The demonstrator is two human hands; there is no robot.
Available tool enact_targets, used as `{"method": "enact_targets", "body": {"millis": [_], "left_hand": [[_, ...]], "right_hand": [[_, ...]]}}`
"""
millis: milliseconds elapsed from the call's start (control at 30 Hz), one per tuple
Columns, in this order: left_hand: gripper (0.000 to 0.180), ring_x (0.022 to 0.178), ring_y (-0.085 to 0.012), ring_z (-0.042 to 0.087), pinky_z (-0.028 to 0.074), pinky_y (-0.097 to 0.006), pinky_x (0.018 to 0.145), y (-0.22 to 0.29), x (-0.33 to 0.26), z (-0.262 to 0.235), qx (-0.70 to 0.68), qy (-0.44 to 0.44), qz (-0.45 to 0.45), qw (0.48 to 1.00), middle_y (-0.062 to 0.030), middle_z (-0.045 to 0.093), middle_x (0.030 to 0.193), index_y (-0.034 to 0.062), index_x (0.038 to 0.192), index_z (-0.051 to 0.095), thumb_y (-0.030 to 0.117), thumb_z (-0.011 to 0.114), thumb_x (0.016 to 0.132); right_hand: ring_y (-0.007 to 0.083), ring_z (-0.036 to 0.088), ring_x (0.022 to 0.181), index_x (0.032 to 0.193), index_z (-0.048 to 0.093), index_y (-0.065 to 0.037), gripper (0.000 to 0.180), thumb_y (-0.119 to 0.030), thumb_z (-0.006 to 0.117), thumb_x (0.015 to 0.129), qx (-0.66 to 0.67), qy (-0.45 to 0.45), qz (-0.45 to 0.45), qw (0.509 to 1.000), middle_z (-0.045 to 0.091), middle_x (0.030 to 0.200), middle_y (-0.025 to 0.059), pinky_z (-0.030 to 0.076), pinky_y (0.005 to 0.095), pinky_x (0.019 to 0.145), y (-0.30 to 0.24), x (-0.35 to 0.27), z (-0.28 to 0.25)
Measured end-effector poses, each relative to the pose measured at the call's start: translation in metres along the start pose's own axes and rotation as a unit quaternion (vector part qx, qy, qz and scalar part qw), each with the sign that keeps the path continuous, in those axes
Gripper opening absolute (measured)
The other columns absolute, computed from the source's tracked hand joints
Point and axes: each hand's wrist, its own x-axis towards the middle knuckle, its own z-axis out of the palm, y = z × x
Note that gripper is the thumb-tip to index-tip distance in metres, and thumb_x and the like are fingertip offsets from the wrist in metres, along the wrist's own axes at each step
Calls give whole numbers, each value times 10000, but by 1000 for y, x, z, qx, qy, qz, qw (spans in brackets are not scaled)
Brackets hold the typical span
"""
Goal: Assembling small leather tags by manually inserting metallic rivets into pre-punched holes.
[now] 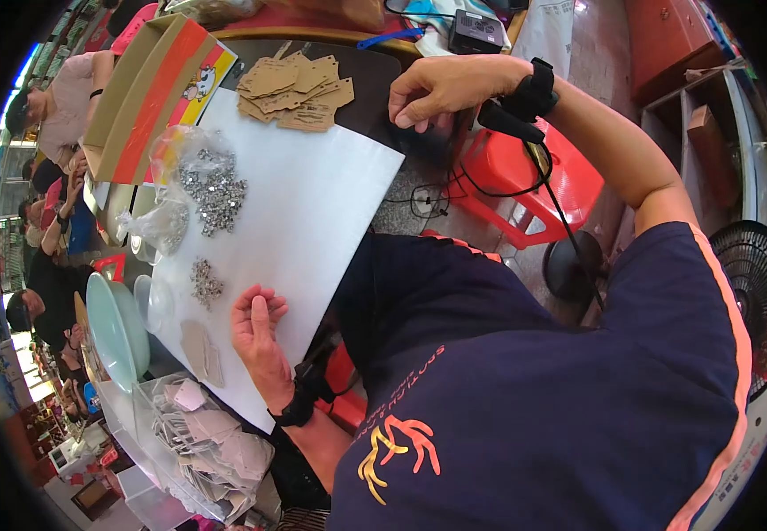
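My left hand point(261, 341) is over the white board point(286, 203), its fingers curled and its thumb laid across them. Anything inside is too small to make out. Beside its fingertips lies a small heap of metal pieces point(207, 283), and a few pale cards point(199, 352) lie close by. My right hand point(432, 93) is raised off the board's upper right corner, thumb and fingers bent together; whatever they pinch, if anything, is hidden. A larger heap of shiny metal pieces point(213, 190) spills from a clear plastic bag point(167, 221). Brown cardboard cards point(291, 88) are stacked at the board's top edge.
An open carton point(149, 102) stands at upper left. A pale green basin point(114, 332) and a clear bin point(149, 411) full of pale cards point(211, 442) are at lower left. A red stool point(560, 177), cables and a black fan point(746, 301) are on the right. Other people sit at far left.
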Motion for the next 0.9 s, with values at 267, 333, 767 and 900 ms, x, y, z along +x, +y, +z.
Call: {"method": "enact_targets", "body": {"millis": [267, 333, 767, 900], "left_hand": [[239, 885, -164, 622, 516, -303, 818, 13, 6, 23, 47, -15, 28, 998, -96, 631, 1008, -21, 1144, 568, 149, 572, 977], [239, 897, -164, 620, 511, -305, 837, 14, 8, 26, 56, -23, 39, 997, -95, 631, 1008, -24, 1141, 569, 148, 574, 976], [226, 980, -162, 613, 482, -299, 903, 62, 41, 72, 92, -138, 121, 979, -101, 640, 1046, -34, 1124, 588, 124, 582, 963], [219, 1002, -149, 613, 468, -271, 908, 56, 78, 72, 183, -200, 142, 952, -86, 643, 1060, -29, 1112, 602, 129, 586, 960]], "right_hand": [[135, 635, 779, 1058, 635, -16, 348, -342, 607, 938, 16, -66, -24, 997, 658, 876, 47, 552, 284, 677, 20, 4, 10], [138, 638, 784, 1060, 635, -17, 343, -337, 605, 940, 21, -71, -7, 997, 662, 881, 55, 553, 286, 676, 17, 6, 12], [185, 658, 677, 947, 658, -7, 172, -97, 575, 826, -191, -159, -86, 965, 642, 724, 35, 554, 329, 563, 138, 112, 86], [333, 696, 774, 935, 686, 15, 282, -204, 562, 809, -321, -62, -148, 933, 698, 846, 214, 566, 441, 677, 206, 157, 135]]}}
